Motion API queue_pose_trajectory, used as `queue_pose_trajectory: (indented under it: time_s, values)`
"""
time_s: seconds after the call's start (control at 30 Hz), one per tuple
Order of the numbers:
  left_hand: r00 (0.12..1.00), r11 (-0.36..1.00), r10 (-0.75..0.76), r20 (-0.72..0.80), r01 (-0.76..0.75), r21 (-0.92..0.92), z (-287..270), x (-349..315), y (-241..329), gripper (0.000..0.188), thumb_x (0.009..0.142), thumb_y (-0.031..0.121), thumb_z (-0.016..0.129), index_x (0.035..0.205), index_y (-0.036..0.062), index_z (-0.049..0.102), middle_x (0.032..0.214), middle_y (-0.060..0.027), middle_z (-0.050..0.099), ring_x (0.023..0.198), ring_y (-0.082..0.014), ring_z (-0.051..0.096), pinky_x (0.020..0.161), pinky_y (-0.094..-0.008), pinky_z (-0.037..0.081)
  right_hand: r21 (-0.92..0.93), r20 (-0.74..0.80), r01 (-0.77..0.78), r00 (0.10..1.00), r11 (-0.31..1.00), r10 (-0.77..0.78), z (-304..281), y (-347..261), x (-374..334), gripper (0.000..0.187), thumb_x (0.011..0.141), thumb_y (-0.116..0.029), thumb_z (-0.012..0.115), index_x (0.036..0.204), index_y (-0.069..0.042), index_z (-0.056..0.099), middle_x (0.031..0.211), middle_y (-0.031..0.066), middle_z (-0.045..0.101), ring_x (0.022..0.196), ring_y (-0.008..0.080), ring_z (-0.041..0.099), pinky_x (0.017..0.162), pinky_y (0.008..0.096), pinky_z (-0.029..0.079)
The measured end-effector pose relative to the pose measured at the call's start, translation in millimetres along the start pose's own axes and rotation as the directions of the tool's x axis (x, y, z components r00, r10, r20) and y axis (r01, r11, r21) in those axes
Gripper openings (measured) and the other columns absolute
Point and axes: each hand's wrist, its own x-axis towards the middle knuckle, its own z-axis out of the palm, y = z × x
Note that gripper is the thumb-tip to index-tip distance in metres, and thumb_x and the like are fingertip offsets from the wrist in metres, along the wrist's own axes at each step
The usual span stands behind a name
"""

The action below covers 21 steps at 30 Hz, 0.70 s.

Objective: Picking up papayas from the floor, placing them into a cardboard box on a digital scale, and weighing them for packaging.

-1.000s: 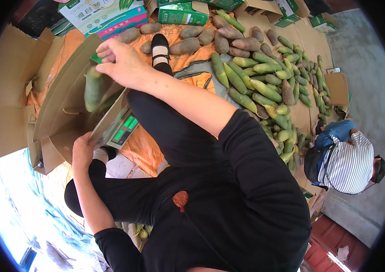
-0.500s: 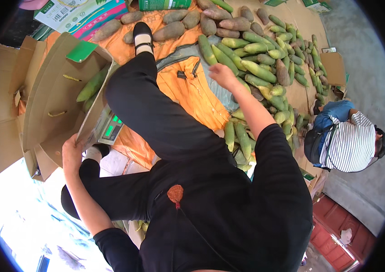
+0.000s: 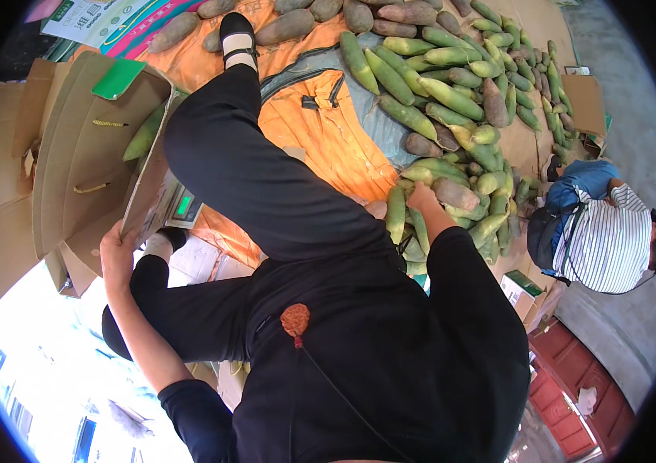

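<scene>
My left hand (image 3: 116, 255) is closed on the near edge of an open cardboard box (image 3: 65, 177) with yellow rope loops. A long green radish (image 3: 143, 136) shows inside it; the rest of the box's contents are hidden by its side. On the right, my right hand (image 3: 424, 201) reaches down to the near part of a heap of green radishes (image 3: 451, 94). It is beside a brownish radish (image 3: 456, 195) and a green radish (image 3: 395, 214). Its fingers are foreshortened among the radishes, so their grip cannot be made out.
A scale with a lit green display (image 3: 184, 206) stands against the box. Orange sacking (image 3: 328, 150) lies under my outstretched leg. Dark radishes (image 3: 285, 27) line the far side. At right a person in a striped shirt (image 3: 606, 239) bends near another cardboard box (image 3: 583, 104).
My right hand has moved nearer and slightly right, from the middle of the radish heap to its near part. My left hand stays on the box edge. The view has shifted slightly.
</scene>
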Motion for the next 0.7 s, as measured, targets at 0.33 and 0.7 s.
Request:
queue_pose_trajectory:
  time_s: [0.33,0.7]
  values:
    - [0.999,1.000,0.007,-0.052,-0.008,-0.008,0.7,-4.7,-2.7,0.027,0.085,0.008,0.057,0.110,-0.0001,0.063,0.089,-0.0129,0.068,0.081,-0.0189,0.061,0.078,-0.0323,0.047,0.000,0.098,-0.206,0.974,0.979,0.205,-31.1,-37.7,-57.7,0.063,0.080,-0.022,0.067,0.134,-0.018,0.036,0.141,0.0118,0.038,0.127,0.0321,0.043,0.099,0.0485,0.042]
    - [0.998,1.000,0.012,-0.062,-0.012,0.003,-1.6,-4.5,9.0,0.028,0.082,0.007,0.057,0.109,0.0028,0.064,0.090,-0.0212,0.066,0.086,-0.0323,0.065,0.080,-0.0372,0.047,-0.015,-0.090,0.132,0.987,0.991,-0.132,-21.4,-33.8,-36.9,0.056,0.076,-0.016,0.068,0.125,-0.010,0.042,0.127,0.0171,0.052,0.117,0.0363,0.052,0.095,0.0432,0.045]
